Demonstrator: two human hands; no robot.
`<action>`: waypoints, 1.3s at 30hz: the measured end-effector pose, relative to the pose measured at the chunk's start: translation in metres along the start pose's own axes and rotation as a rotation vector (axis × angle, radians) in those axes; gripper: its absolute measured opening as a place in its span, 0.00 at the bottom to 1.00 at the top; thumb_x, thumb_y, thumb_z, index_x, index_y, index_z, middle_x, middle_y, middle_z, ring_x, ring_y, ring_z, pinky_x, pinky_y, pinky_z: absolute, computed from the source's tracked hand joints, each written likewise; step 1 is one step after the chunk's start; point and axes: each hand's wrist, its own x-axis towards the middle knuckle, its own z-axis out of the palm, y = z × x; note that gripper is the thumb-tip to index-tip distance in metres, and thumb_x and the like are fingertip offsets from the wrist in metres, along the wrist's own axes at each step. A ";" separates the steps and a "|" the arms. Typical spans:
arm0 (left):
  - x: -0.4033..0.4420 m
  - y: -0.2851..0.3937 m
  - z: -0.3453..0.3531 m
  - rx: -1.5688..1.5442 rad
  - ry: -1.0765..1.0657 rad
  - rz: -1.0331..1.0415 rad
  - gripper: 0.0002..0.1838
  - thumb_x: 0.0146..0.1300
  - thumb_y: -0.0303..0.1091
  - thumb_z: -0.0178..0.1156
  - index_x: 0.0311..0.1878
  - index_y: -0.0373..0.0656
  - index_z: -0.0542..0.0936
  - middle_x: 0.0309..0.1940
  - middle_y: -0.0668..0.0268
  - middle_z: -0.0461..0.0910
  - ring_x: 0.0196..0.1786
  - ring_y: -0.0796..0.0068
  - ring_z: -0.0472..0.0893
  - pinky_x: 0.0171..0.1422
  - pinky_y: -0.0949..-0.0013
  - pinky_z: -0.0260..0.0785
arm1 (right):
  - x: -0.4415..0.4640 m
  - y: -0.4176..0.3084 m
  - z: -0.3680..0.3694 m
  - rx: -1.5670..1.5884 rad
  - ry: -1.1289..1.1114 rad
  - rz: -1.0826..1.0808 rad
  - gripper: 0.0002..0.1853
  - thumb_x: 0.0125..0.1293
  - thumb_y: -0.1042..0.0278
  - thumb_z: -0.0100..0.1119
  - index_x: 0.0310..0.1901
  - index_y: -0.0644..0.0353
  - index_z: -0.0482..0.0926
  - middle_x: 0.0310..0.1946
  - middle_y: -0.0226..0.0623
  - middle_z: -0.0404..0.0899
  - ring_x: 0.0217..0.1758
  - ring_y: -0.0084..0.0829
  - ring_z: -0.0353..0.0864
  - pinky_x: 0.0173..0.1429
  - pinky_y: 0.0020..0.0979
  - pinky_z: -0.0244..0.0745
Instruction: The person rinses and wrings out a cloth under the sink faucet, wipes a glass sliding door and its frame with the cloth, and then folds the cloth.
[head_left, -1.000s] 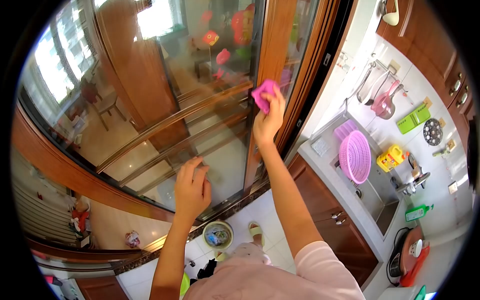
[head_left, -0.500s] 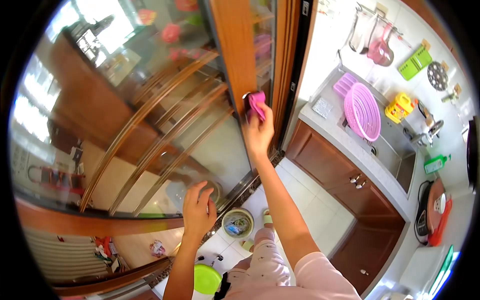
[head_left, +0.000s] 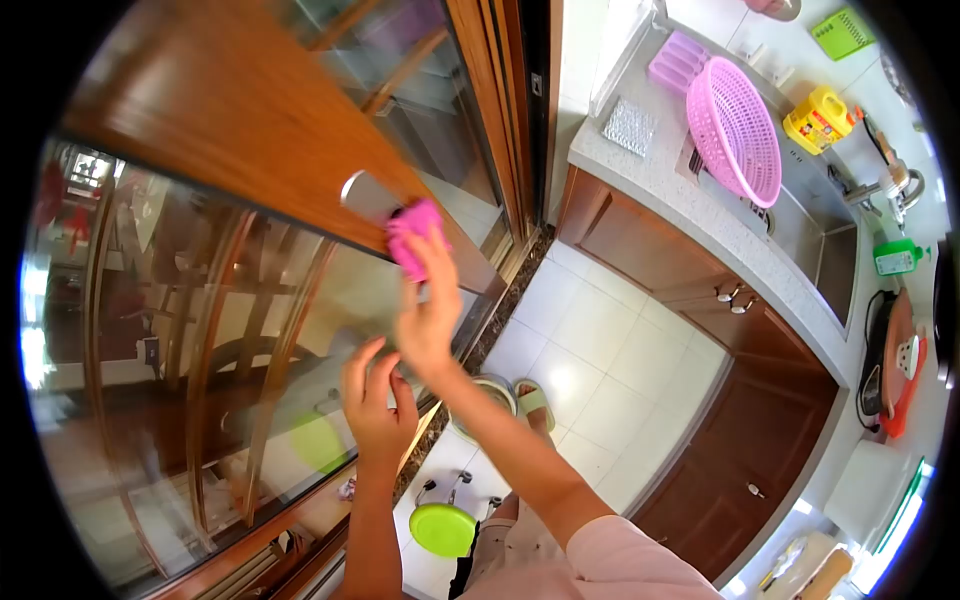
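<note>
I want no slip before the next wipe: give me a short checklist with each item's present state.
1. Cloth gripped in the right hand: ok.
2. Cloth at the metal fitting on the door: ok.
3. Left hand holding nothing: ok, none seen.
4. Left fingers touching the glass: cannot tell.
5. Floor clear by the feet: not ok, a bucket stands close beside a slipper.
6. Cloth damp: cannot tell.

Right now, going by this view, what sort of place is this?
A kitchen, probably in a home: a metal sink set in a grey counter, a lilac perforated basket at the sink, and brown cabinets below.
</note>
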 end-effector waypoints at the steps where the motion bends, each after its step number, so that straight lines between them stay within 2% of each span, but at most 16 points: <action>1: 0.003 -0.001 0.003 0.031 0.006 0.012 0.14 0.58 0.17 0.57 0.48 0.34 0.80 0.55 0.52 0.78 0.53 0.50 0.78 0.55 0.57 0.72 | 0.004 -0.017 0.004 -0.010 -0.031 -0.074 0.28 0.56 0.90 0.53 0.59 0.58 0.80 0.70 0.52 0.70 0.77 0.53 0.64 0.79 0.46 0.57; 5: 0.003 -0.018 0.015 0.044 0.073 -0.057 0.14 0.56 0.14 0.55 0.46 0.33 0.81 0.54 0.55 0.79 0.52 0.54 0.78 0.52 0.60 0.72 | -0.007 0.030 0.019 0.038 0.011 -0.126 0.26 0.55 0.90 0.53 0.55 0.59 0.83 0.71 0.54 0.68 0.78 0.55 0.61 0.80 0.48 0.54; 9: -0.001 -0.024 0.029 0.064 0.051 0.019 0.16 0.55 0.12 0.53 0.44 0.34 0.83 0.52 0.54 0.80 0.49 0.54 0.80 0.50 0.60 0.74 | -0.053 0.136 0.012 -0.073 0.197 0.264 0.25 0.70 0.83 0.50 0.66 0.56 0.75 0.68 0.55 0.72 0.73 0.49 0.71 0.74 0.39 0.65; 11: 0.001 -0.022 0.041 0.066 -0.006 0.040 0.15 0.55 0.12 0.53 0.44 0.34 0.83 0.52 0.53 0.81 0.50 0.53 0.80 0.52 0.59 0.74 | -0.066 0.194 0.002 -0.104 0.191 0.549 0.26 0.76 0.75 0.50 0.74 0.54 0.67 0.50 0.34 0.80 0.40 0.23 0.77 0.46 0.24 0.74; 12: 0.002 -0.020 0.047 0.064 -0.033 0.049 0.15 0.55 0.12 0.53 0.44 0.34 0.83 0.52 0.53 0.81 0.51 0.53 0.80 0.53 0.59 0.75 | -0.060 0.207 0.000 -0.019 0.241 0.546 0.26 0.77 0.75 0.49 0.75 0.51 0.67 0.42 0.27 0.76 0.32 0.17 0.64 0.36 0.23 0.66; 15: 0.004 -0.016 0.064 0.038 -0.031 0.005 0.15 0.55 0.13 0.54 0.44 0.34 0.83 0.53 0.54 0.80 0.53 0.52 0.80 0.55 0.58 0.75 | -0.035 0.165 -0.006 0.132 0.211 0.752 0.26 0.77 0.76 0.48 0.74 0.52 0.67 0.43 0.26 0.76 0.31 0.17 0.65 0.36 0.22 0.67; 17: 0.010 -0.014 0.067 0.097 0.001 0.028 0.14 0.60 0.14 0.53 0.46 0.34 0.83 0.54 0.52 0.79 0.53 0.54 0.81 0.54 0.60 0.76 | -0.026 0.118 0.008 -0.026 0.183 0.234 0.23 0.75 0.78 0.48 0.71 0.60 0.71 0.64 0.45 0.76 0.64 0.32 0.77 0.67 0.30 0.70; 18: 0.012 -0.013 0.066 0.129 0.014 0.038 0.14 0.62 0.14 0.53 0.48 0.34 0.83 0.55 0.52 0.79 0.54 0.56 0.81 0.53 0.61 0.76 | -0.023 0.082 0.006 0.018 0.048 0.283 0.23 0.73 0.79 0.50 0.69 0.63 0.72 0.74 0.56 0.64 0.80 0.42 0.60 0.79 0.37 0.54; 21: 0.014 -0.019 0.061 0.139 0.120 0.048 0.14 0.67 0.17 0.51 0.53 0.31 0.80 0.58 0.50 0.77 0.58 0.54 0.80 0.59 0.59 0.75 | -0.009 0.060 0.009 0.056 0.037 0.070 0.24 0.71 0.81 0.49 0.67 0.61 0.75 0.75 0.55 0.63 0.79 0.52 0.59 0.81 0.41 0.51; 24: 0.012 -0.033 0.066 0.140 0.098 0.041 0.14 0.70 0.19 0.50 0.55 0.29 0.79 0.60 0.48 0.76 0.61 0.53 0.79 0.62 0.59 0.75 | -0.028 0.115 0.009 -0.046 0.025 0.123 0.23 0.74 0.77 0.48 0.70 0.61 0.72 0.76 0.54 0.61 0.80 0.50 0.58 0.81 0.39 0.49; 27: 0.007 -0.037 0.081 0.153 0.037 0.076 0.14 0.69 0.19 0.51 0.54 0.29 0.80 0.60 0.47 0.76 0.60 0.53 0.79 0.61 0.60 0.75 | -0.045 0.182 0.003 0.038 0.143 0.435 0.25 0.78 0.71 0.48 0.74 0.60 0.65 0.76 0.50 0.62 0.80 0.42 0.59 0.81 0.37 0.51; 29: 0.003 -0.039 0.093 0.147 -0.026 0.102 0.16 0.65 0.17 0.51 0.53 0.30 0.81 0.60 0.47 0.76 0.59 0.51 0.80 0.59 0.59 0.75 | -0.055 0.236 -0.003 0.075 0.187 0.500 0.26 0.80 0.69 0.44 0.77 0.60 0.60 0.76 0.45 0.62 0.79 0.38 0.60 0.80 0.35 0.52; 33: -0.011 -0.044 0.122 0.080 -0.106 0.099 0.19 0.58 0.14 0.53 0.52 0.32 0.83 0.60 0.46 0.78 0.58 0.50 0.79 0.59 0.59 0.74 | -0.063 0.340 -0.018 0.178 0.282 0.763 0.26 0.80 0.70 0.44 0.77 0.54 0.60 0.76 0.37 0.64 0.78 0.32 0.60 0.79 0.31 0.51; 35: -0.015 -0.051 0.135 0.059 -0.117 0.076 0.19 0.59 0.14 0.52 0.53 0.31 0.83 0.60 0.47 0.78 0.58 0.51 0.79 0.59 0.59 0.74 | -0.093 0.423 -0.019 0.030 0.294 0.744 0.24 0.80 0.67 0.45 0.75 0.53 0.64 0.71 0.42 0.71 0.72 0.33 0.69 0.73 0.28 0.60; 36: -0.019 -0.055 0.140 0.037 -0.136 0.042 0.19 0.60 0.14 0.52 0.53 0.31 0.82 0.60 0.47 0.77 0.59 0.51 0.79 0.60 0.59 0.73 | -0.105 0.459 -0.026 -0.035 0.249 0.898 0.24 0.80 0.70 0.43 0.76 0.50 0.64 0.45 0.27 0.79 0.38 0.20 0.74 0.42 0.26 0.72; 39: -0.021 -0.060 0.152 0.003 -0.169 0.005 0.18 0.61 0.15 0.52 0.54 0.31 0.82 0.61 0.47 0.77 0.59 0.51 0.79 0.60 0.59 0.73 | -0.105 0.468 -0.026 0.135 0.291 0.991 0.23 0.81 0.69 0.43 0.74 0.49 0.66 0.32 0.22 0.73 0.27 0.15 0.62 0.29 0.24 0.60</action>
